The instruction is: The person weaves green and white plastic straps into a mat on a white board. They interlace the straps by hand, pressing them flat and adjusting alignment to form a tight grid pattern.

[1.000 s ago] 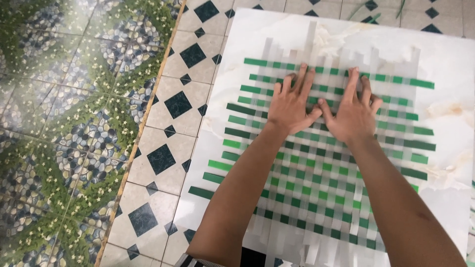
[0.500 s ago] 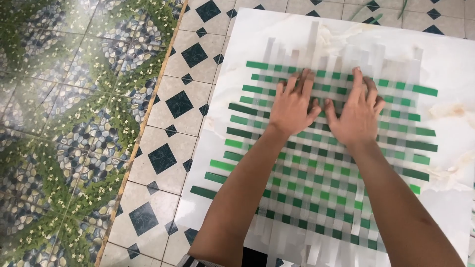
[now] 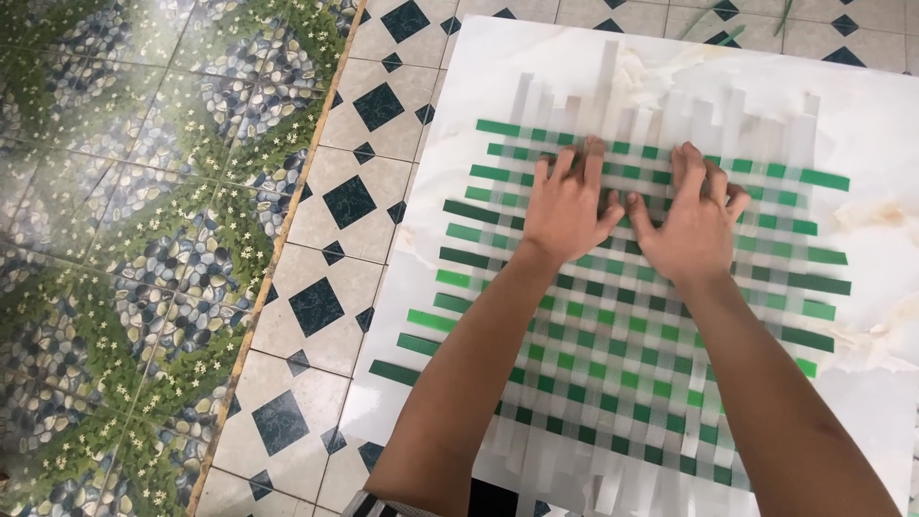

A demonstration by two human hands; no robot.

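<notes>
as both hands lie on it: the woven mat (image 3: 622,316) of green and white strips lies flat on a pale marbled board (image 3: 862,115), near its middle.
left hand: the left hand (image 3: 567,209) rests palm down on the far part of the weave, fingers (image 3: 593,158) spread and slightly curled at the tips, gripping nothing.
right hand: the right hand (image 3: 691,222) lies just beside it, thumbs nearly touching, fingers bent onto the upper green rows, also closed on nothing.
why so held: pressing from above likely keeps the loose strips from sliding, and the bent fingertips seem placed to nudge the rows at the far edge closer together.
strip ends: white ends (image 3: 661,105) stick out unevenly past the far green row; green ends jut out at both sides.
surface: the board is smooth and glossy, resting on the floor.
room: cream floor tiles with dark diamonds (image 3: 349,201) border the board; beyond a thin strip, pebble-and-leaf patterned tiles (image 3: 115,239) fill the left.
</notes>
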